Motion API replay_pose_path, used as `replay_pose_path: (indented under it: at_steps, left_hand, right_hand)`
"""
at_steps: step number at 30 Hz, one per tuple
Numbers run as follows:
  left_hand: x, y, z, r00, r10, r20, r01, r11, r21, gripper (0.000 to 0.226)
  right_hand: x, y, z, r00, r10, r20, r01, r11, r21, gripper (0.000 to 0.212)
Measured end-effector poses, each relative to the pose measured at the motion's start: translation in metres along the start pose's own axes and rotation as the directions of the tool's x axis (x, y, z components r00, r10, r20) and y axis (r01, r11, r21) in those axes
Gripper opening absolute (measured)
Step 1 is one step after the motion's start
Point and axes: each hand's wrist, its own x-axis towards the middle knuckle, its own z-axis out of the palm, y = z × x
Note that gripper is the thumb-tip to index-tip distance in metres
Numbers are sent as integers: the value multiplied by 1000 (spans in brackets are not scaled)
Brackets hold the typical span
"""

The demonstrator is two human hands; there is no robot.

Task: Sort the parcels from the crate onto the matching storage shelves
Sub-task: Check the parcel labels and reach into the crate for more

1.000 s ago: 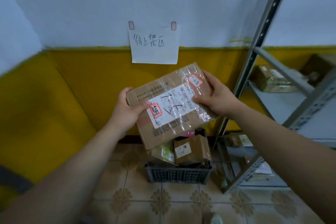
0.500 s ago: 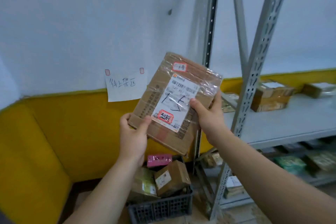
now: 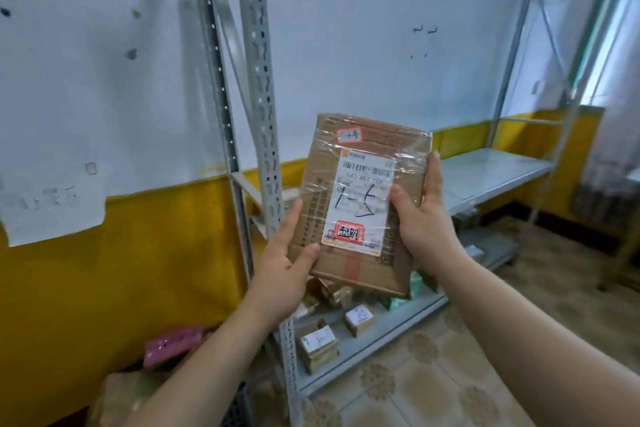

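**Parcel checked at the rack:** in front of the grey metal shelving (image 3: 263, 135), a flat cardboard parcel (image 3: 363, 204) is held upright in mid-air by two bare hands.

The parcel is kept clear of every shelf, level with the bare middle shelf (image 3: 491, 177) and above the lower shelf (image 3: 381, 333), where small boxes (image 3: 318, 343) are stacked. It is judged light and fairly stiff, being thin card, though the clear film wrapped round it is likely to be slick, so a hold on two opposite edges is favoured. Its lower left corner is gripped by the left hand (image 3: 280, 274) and its right edge by the right hand (image 3: 422, 222), whose fingers (image 3: 434, 177) are curled behind while the thumb is pressed on the white label (image 3: 358, 218), on which a handwritten code is marked.
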Motion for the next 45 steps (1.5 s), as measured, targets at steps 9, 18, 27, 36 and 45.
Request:
replay_pose_path:
  at_steps: [9, 18, 27, 36, 45]
  left_hand:
    - [37, 25, 166, 976, -50, 213, 62, 997, -52, 68]
    - [122, -4, 262, 936, -51, 349, 71, 997, -43, 64]
    - [267, -59, 323, 928, -69, 366, 86, 996, -30, 64]
    - [364, -87, 359, 914, -117, 389, 154, 986, -64, 62]
    - [442, -104, 436, 927, -191, 321, 187, 981, 44, 61]
  right_hand:
    - [28, 48, -175, 986, 108, -130, -119, 990, -74, 81]
    - [102, 121, -237, 951, 201, -235, -230, 968, -102, 84]
    - [248, 189, -231, 938, 244, -245, -286, 946, -154, 85]
    - [357, 235, -228, 936, 288, -204, -320, 936, -147, 86]
    - [465, 302, -259, 935, 344, -87, -352, 929, -114, 84]
